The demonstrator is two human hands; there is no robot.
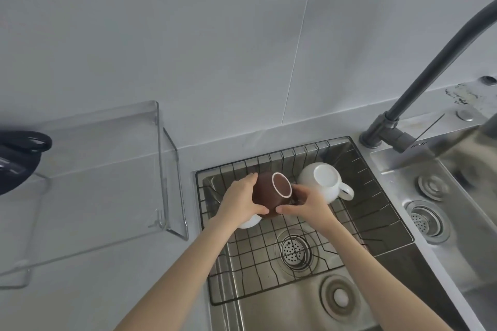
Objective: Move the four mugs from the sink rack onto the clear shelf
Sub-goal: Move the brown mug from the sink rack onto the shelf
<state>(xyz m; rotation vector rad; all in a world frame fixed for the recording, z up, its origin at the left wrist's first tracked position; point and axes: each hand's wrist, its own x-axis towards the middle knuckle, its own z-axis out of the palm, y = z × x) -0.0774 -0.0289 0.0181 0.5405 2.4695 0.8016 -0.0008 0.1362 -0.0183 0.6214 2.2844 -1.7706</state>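
Observation:
A brown mug (269,193) with a pale base ring is upside down over the wire sink rack (376,226). My left hand (239,199) grips its left side and my right hand (304,203) grips its right side. A white mug (320,183) lies upside down in the rack just to the right, handle pointing right. Part of another white mug (250,222) shows under my left wrist. The clear shelf (88,169) stands on the counter to the left, with nothing on it.
A dark faucet (419,75) arches over the sink's right side. A black object (18,158) sits at the left edge beside the shelf. The steel sink (295,312) has drains below the rack and at the right. A grey wall rises behind.

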